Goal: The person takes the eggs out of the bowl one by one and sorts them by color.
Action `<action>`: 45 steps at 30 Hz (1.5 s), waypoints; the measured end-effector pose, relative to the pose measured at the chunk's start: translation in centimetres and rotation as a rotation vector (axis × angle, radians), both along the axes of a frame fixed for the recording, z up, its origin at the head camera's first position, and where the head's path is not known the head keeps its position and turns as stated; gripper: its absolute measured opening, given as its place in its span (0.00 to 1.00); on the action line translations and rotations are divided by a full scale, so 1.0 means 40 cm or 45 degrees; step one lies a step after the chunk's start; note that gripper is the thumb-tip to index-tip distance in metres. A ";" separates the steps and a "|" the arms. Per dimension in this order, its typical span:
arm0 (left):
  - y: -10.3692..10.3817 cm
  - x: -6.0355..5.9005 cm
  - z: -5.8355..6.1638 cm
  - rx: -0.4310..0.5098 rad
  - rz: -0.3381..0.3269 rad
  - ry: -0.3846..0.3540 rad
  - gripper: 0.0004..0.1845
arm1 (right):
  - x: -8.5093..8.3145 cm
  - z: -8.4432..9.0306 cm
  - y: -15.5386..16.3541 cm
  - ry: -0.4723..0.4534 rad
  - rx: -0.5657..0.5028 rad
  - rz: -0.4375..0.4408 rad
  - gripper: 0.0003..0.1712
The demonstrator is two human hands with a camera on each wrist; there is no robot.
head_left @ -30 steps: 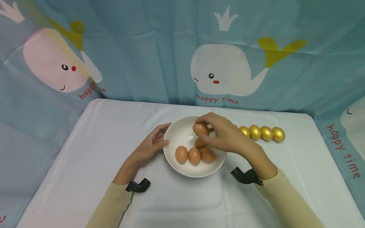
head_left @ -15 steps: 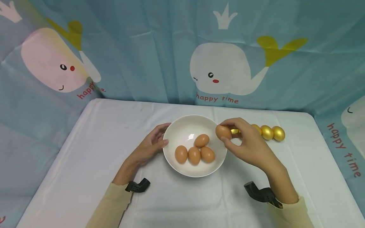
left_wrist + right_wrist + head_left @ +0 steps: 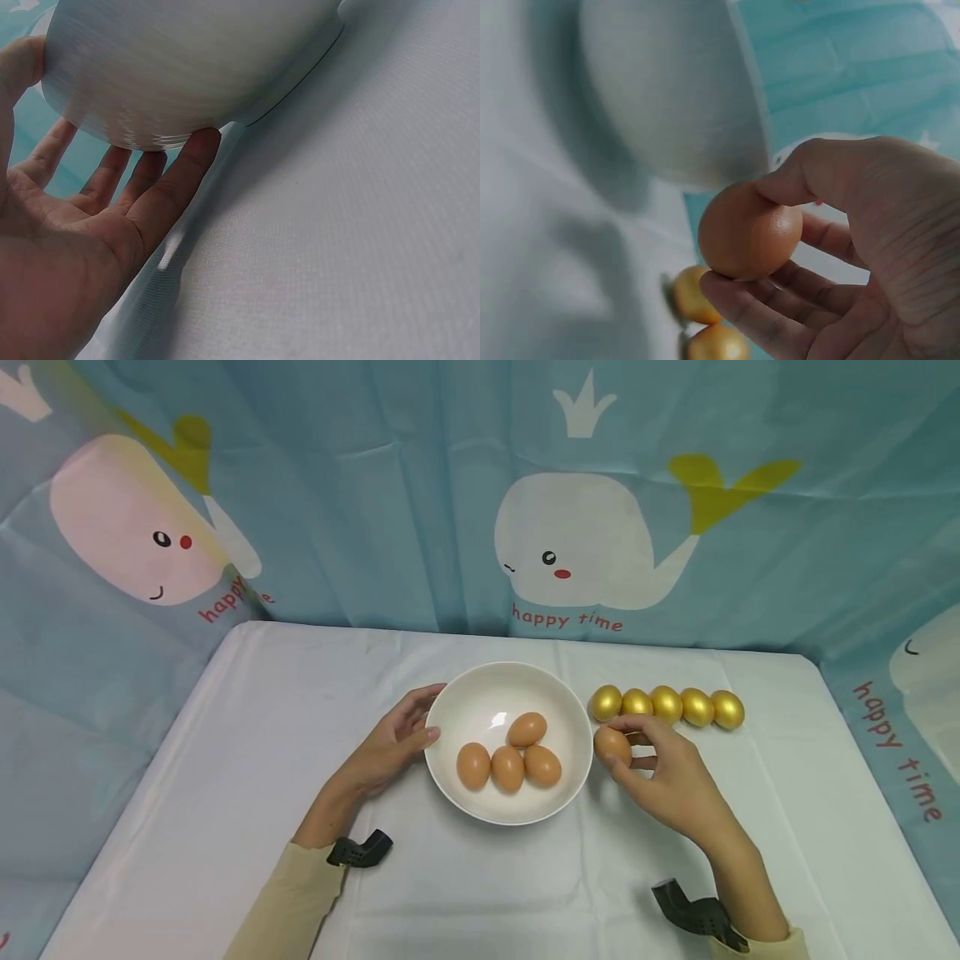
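A white bowl (image 3: 480, 693) sits mid-table with several brown eggs (image 3: 508, 767) inside. My left hand (image 3: 397, 739) rests against the bowl's left wall (image 3: 187, 67), fingers straight under its curve. My right hand (image 3: 660, 768) pinches one brown egg (image 3: 612, 746) between thumb and fingers, just right of the bowl and low over the cloth; the right wrist view shows that egg (image 3: 748, 232) held beside the bowl (image 3: 667, 90). A row of several golden eggs (image 3: 667, 706) lies right behind the right hand.
A white cloth (image 3: 225, 760) covers the table. A blue curtain (image 3: 375, 485) printed with whales hangs behind and on both sides. Black wrist mounts (image 3: 360, 850) sit on both forearms.
My right hand lifted a brown egg out of the bowl, carried it right over the rim and lowered it beside the bowl in front of the golden eggs. The left hand stayed put.
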State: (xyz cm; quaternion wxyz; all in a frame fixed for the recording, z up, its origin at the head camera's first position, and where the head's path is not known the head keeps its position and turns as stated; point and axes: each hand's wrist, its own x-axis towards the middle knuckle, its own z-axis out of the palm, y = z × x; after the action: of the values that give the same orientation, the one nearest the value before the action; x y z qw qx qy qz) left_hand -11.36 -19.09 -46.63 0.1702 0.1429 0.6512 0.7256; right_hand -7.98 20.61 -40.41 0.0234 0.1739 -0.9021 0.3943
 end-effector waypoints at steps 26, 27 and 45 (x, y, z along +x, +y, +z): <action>0.000 -0.003 -0.001 0.003 0.008 -0.009 0.36 | 0.009 -0.040 -0.004 -0.141 0.252 -0.056 0.18; 0.001 -0.003 -0.001 0.002 0.008 -0.009 0.36 | 0.009 -0.040 -0.004 -0.144 0.253 -0.058 0.18; 0.001 -0.002 -0.003 0.011 0.012 -0.011 0.36 | 0.007 -0.034 -0.004 -0.206 0.256 -0.088 0.20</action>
State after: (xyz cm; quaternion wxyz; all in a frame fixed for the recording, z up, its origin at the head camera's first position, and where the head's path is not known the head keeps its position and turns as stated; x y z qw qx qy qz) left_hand -11.44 -19.06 -46.77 0.1692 0.1375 0.6480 0.7298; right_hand -7.68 20.44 -41.76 -0.0534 0.1120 -0.9414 0.3137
